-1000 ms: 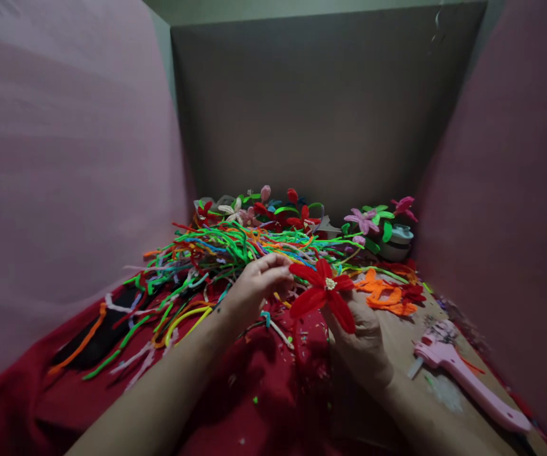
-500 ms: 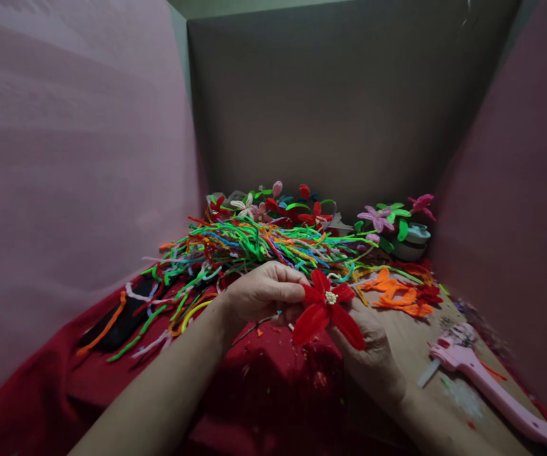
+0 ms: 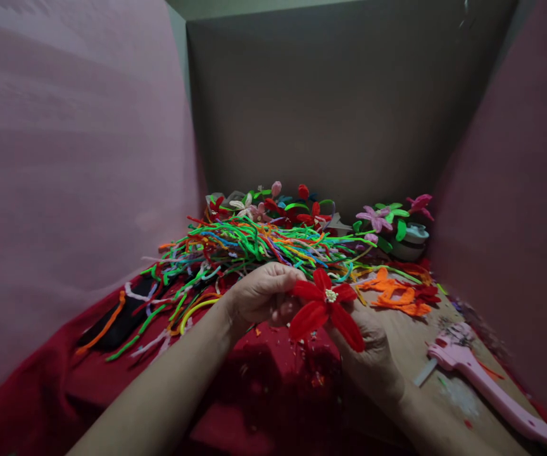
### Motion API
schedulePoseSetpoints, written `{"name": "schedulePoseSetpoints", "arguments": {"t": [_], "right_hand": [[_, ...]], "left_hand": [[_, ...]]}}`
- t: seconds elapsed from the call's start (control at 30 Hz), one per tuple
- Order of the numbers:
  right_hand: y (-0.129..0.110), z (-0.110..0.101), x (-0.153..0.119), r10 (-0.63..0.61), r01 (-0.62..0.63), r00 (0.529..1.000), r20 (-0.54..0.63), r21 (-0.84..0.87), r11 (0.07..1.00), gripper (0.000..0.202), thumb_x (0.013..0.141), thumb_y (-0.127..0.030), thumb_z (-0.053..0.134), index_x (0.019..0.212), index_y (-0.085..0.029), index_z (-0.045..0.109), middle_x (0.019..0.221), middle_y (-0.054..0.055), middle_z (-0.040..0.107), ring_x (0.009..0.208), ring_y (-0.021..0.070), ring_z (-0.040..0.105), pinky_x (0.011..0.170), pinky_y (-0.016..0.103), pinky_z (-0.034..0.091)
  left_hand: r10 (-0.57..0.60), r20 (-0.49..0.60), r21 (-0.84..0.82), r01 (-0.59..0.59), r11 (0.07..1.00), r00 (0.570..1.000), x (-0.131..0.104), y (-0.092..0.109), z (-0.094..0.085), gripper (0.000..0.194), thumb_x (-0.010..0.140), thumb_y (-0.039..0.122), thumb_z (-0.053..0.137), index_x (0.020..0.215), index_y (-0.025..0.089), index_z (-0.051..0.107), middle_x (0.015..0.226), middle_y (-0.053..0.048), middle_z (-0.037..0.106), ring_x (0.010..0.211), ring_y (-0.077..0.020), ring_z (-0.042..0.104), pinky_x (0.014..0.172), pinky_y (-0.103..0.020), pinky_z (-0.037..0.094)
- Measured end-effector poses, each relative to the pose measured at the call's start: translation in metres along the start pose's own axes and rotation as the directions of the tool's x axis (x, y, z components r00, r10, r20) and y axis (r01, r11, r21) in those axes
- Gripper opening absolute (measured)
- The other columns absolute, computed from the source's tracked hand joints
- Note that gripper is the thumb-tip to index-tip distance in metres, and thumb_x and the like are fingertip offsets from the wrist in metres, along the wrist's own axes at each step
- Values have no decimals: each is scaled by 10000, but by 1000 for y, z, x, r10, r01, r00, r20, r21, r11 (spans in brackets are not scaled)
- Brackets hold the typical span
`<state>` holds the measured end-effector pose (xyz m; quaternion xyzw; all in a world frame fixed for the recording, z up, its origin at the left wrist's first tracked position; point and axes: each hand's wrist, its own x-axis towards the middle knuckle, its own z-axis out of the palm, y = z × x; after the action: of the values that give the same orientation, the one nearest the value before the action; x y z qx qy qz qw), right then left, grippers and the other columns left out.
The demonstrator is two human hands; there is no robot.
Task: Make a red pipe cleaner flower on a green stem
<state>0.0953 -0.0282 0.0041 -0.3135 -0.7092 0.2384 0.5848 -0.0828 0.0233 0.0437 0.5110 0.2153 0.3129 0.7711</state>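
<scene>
A red pipe-cleaner flower [image 3: 315,314] with a cluster of cream stamens [image 3: 331,296] at its centre faces me, its petals spread. My right hand [image 3: 371,345] holds it from behind and below; the fingertips and the stem are hidden behind the petals. On the other side, my left hand [image 3: 264,292] is closed, with thumb and forefinger at the upper left petal. Its lower fingers are curled in under the palm. Beneath both hands lies a red cloth [image 3: 235,392] sprinkled with small scraps.
Behind my hands spreads a heap of colourful pipe cleaners [image 3: 264,244], with finished flowers [image 3: 242,206] beyond. Orange pipe-cleaner pieces [image 3: 399,294] and a pink glue gun [image 3: 487,386] lie on a brown board [image 3: 411,342] at right. A grey panel [image 3: 340,107] closes off the back.
My left fingers have shifted up and left along the petal's edge, and the left petals tilt slightly with them. The thin dark stem end seen below my left hand no longer shows.
</scene>
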Motion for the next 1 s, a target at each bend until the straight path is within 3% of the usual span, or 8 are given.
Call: {"name": "schedulePoseSetpoints", "arguments": {"t": [0.13,0.3,0.5,0.63,0.7,0.77,0.87,1.0], "right_hand": [[-1,0,0,7,-7,1000,-4,18,1000,144,815,-209,564,824,-266,696,801,17,631,720,178,565,648,291,464],[1,-1,-3,32,-32,999,-10,-2,1000,171,811,-214,570,708,-256,699,772,17,641,716,177,566,676,297,462],[11,0,-3,150,-145,987,-53,97,985,214,823,-235,574,1003,-287,677,941,14,666,832,184,591,746,299,462],[15,0,2,229,-210,967,-108,163,964,173,808,-256,592,945,-255,698,918,16,678,811,187,590,763,313,457],[13,-1,6,258,-226,953,-161,193,955,138,781,-278,619,876,-236,711,884,20,682,796,192,583,750,315,457],[10,-2,10,304,-258,934,-186,234,937,124,774,-302,621,815,-223,708,802,15,679,751,188,581,720,309,464],[6,-2,16,392,-320,900,-192,322,891,168,801,-340,585,827,-211,690,802,18,674,773,186,592,742,306,469],[5,1,17,465,-352,870,-164,453,819,203,798,-354,586,892,-199,678,888,39,673,829,195,598,777,316,461]], "left_hand": [[21,62,-69,-16,997,998,1,-4,-2,365,702,451,660,618,132,504,379,69,359,299,-23,276,313,-135,220],[76,-31,-69,-78,995,997,6,-9,3,343,713,399,669,614,141,465,409,86,299,339,-11,200,343,-131,166],[134,-176,-8,-138,990,975,14,-10,-2,418,743,489,600,576,127,472,430,68,347,360,-19,242,370,-162,203],[165,-300,111,-138,984,940,19,-12,-1,282,708,375,663,715,111,565,530,42,479,401,-30,367,409,-168,274],[205,-306,225,-139,964,930,19,-14,7,239,682,287,688,816,118,587,660,8,579,496,-55,484,479,-177,353],[262,-270,313,-173,934,927,20,-17,19,252,675,223,688,882,129,579,807,-27,629,681,-101,573,633,-204,431],[360,-193,433,-250,866,913,20,-29,35,334,713,223,655,1017,160,534,940,-52,628,875,-156,585,810,-271,440],[547,-195,759,-228,610,814,22,-47,44,304,803,308,562,1080,195,506,929,-56,626,844,-172,587,772,-270,422]]}}
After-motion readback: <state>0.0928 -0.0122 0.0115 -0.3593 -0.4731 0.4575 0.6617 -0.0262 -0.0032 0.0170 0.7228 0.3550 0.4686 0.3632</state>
